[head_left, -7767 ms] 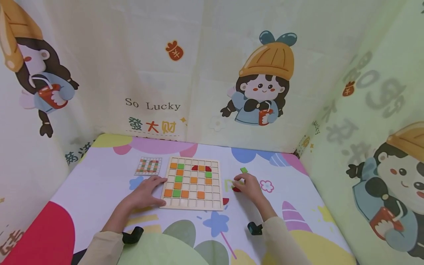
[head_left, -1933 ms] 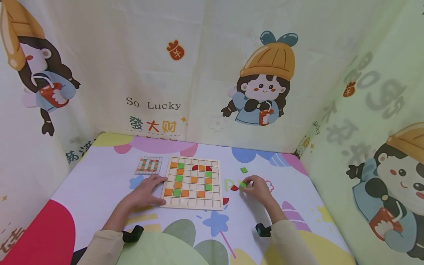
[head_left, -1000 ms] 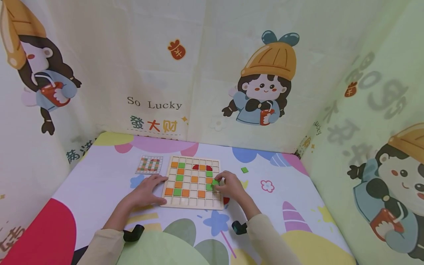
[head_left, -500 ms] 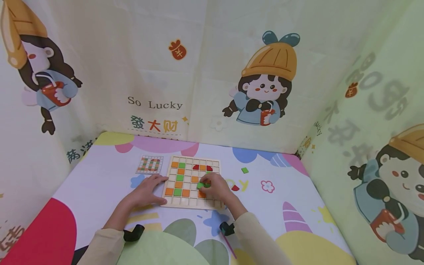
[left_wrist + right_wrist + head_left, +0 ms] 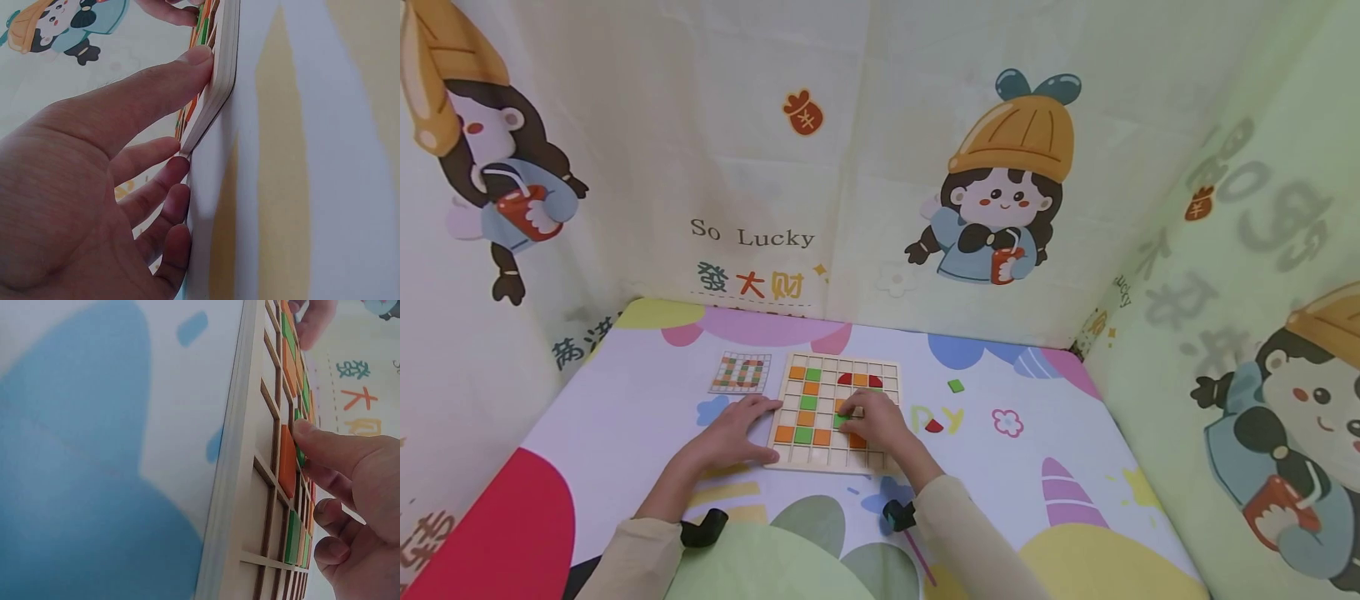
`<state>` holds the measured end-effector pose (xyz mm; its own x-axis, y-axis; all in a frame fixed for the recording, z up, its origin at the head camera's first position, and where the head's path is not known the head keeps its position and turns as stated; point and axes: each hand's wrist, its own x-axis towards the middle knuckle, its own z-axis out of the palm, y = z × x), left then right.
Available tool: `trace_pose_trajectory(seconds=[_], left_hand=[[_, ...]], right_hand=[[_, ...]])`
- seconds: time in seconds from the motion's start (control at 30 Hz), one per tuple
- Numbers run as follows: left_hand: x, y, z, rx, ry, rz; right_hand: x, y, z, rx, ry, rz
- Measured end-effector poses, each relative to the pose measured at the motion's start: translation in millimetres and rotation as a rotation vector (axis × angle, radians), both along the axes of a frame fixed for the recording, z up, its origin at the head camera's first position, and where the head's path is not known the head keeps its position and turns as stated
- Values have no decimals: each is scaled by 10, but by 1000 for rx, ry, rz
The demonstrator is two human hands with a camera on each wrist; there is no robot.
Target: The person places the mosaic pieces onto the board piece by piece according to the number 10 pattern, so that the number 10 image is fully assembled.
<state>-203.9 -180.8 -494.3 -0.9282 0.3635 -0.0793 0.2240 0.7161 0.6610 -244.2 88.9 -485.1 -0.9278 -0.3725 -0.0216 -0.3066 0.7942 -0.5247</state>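
A square wooden grid board (image 5: pixel 811 461) holds orange, green and red tiles in some of its cells. My left hand (image 5: pixel 737 433) rests at the board's left edge, thumb on the near corner and fingers extended along the side. Over the board, my right hand (image 5: pixel 880 419) pinches a green square tile (image 5: pixel 841 422) between thumb and index finger, at a cell just below an orange tile. In the right wrist view, that green tile (image 5: pixel 298 417) stands behind another orange tile (image 5: pixel 287 461). The right hand covers part of the board's right side.
A small printed pattern card (image 5: pixel 740 372) lies left of the board. To the right, a loose green tile (image 5: pixel 956 386) and a red rounded piece (image 5: pixel 934 426) lie on the patterned tablecloth (image 5: pixel 985 500). Printed fabric walls (image 5: pixel 865 183) surround the table.
One green tile has been added in the board's right column. My right hand has picked up another from the table and carried it left to the board. The left hand has stayed put.
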Motion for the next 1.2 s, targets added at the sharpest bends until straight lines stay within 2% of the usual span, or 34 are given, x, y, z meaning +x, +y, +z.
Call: trace_pose_trajectory(seconds=[0.23,0.4,0.63,0.9,1.2], left_hand=[[15,7,22,-1,4,10],[21,11,37,-3,6,7],[12,11,38,-5,-3,16],[14,4,29,-1,7,10],[7,1,16,2,4,12]], right_hand=[[20,10,1,-27,-26,-21],[23,81,-2,-85,-56,-74],[-35,285,-6,-104,48,-119],[-110,531,-6,-127,-23,-282],[-172,823,11,-106,-3,-365]])
